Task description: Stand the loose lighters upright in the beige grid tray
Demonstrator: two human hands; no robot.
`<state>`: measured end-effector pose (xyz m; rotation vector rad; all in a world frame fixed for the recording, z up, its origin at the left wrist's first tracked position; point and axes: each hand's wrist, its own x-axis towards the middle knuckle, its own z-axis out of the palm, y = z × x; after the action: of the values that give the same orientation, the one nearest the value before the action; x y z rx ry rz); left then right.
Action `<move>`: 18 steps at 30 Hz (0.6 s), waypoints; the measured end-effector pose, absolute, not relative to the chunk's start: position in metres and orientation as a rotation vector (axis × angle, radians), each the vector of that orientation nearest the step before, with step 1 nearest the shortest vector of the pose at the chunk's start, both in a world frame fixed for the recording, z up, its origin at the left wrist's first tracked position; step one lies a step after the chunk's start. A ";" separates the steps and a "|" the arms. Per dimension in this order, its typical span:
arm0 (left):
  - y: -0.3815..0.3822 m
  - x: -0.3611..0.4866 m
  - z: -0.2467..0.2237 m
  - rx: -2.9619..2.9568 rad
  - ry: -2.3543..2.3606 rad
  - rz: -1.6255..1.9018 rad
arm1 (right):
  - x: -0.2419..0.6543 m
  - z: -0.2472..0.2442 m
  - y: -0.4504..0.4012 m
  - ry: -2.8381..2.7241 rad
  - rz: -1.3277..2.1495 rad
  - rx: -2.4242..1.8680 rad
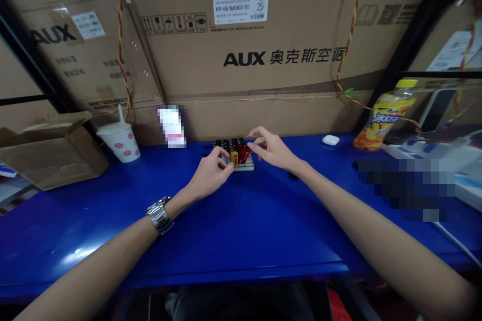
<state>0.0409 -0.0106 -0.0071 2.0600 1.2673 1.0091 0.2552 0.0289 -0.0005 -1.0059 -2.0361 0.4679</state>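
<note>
A white tray [246,166] stands on the blue table, with small upright lighters packed in it. Their tops are black; a yellow lighter [234,158] and a red lighter [245,153] show at the front. My right hand [271,148] reaches in from the right, thumb and forefinger closed at the red lighter, which leans a little. At the tray's front left, my left hand [211,171] has its fingers curled and pinched close to the lighters. What lies between those fingertips is hidden. A metal watch is on my left wrist.
Large cardboard boxes [286,90] form a wall behind. To the left are an open carton [52,150], a paper cup [122,143] with a straw, and a phone [172,126]. Rightward are a white earbud case [330,140], a drink bottle [384,120] and power strips [467,158].
</note>
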 end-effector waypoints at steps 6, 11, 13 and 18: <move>-0.011 0.042 -0.007 2.060 1.253 1.016 | 0.260 -0.001 0.032 -1.881 0.832 -0.941; -0.011 0.042 -0.007 2.070 1.253 1.010 | 0.250 -0.006 0.032 -1.937 0.612 -1.071; -0.012 0.042 -0.007 2.082 1.250 1.015 | 0.252 -0.004 0.033 -2.001 0.481 -1.123; -0.011 0.042 -0.007 2.107 1.244 1.009 | 0.288 0.015 0.038 -2.331 0.346 -1.266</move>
<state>0.0416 -0.0107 -0.0074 2.1071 1.2441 1.0088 0.2881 0.0381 0.0148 -1.2658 -2.3313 0.3456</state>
